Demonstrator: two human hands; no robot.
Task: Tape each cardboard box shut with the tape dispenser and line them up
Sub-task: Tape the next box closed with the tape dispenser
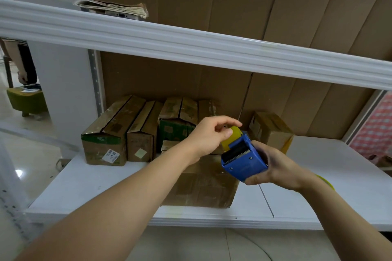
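Far left of the white shelf (89,184): row of taped cardboard boxes (118,133), long axes running near-to-far. Left hand (209,136), its grip pinching the yellow tape end (231,136) at the dispenser's far end. Directly below both hands, the flat box (203,184) lies untaped, I judge. Right hand (273,165), grip wrapped round the blue tape dispenser (244,160). Far right, one small box (271,129) apart. Cardboard-backed shelving, pale floor.

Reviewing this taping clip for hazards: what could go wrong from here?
1. The left hand pinches the tape roll just beside the dispenser's serrated blade; a slip could nick the fingers.
2. The box under the hands lies unheld near the shelf front edge; pressing tape on it could shove it.
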